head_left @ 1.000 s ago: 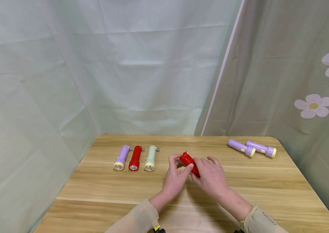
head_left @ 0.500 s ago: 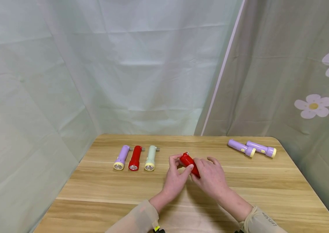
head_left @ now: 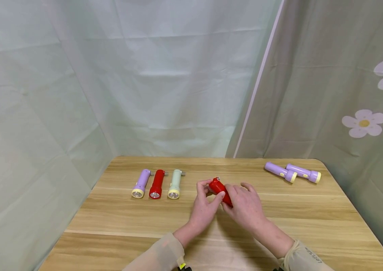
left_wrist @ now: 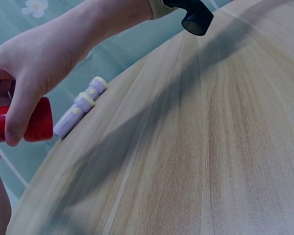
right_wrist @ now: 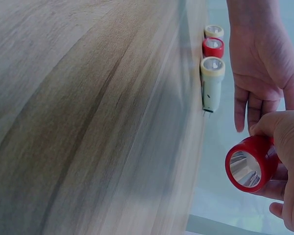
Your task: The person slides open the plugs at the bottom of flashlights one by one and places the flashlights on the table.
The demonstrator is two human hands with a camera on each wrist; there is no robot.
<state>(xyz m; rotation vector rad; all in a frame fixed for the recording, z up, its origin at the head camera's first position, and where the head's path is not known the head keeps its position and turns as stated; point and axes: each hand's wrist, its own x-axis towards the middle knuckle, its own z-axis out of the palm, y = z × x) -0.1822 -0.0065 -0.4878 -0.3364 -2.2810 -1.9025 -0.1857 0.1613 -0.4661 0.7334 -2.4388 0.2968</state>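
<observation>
Above the table's middle, a red flashlight (head_left: 216,185) is held between both hands, tilted, with a small shiny metal bit at its upper tail end. My left hand (head_left: 203,209) pinches it near the tail between thumb and fingers. Round its head end curls my right hand (head_left: 246,205), covering much of that part in the head view. The right wrist view shows the flashlight's round lens (right_wrist: 245,170) and reflector, unlit. In the left wrist view, the right thumb (left_wrist: 20,117) lies across the red head.
At the left, a purple flashlight (head_left: 142,183), a second red flashlight (head_left: 157,184) and a pale green flashlight (head_left: 175,183) lie in a row, metal prongs out at their tails. Two purple flashlights (head_left: 277,170) lie at the back right. Curtains (head_left: 178,94) hang behind the wooden table (head_left: 117,222).
</observation>
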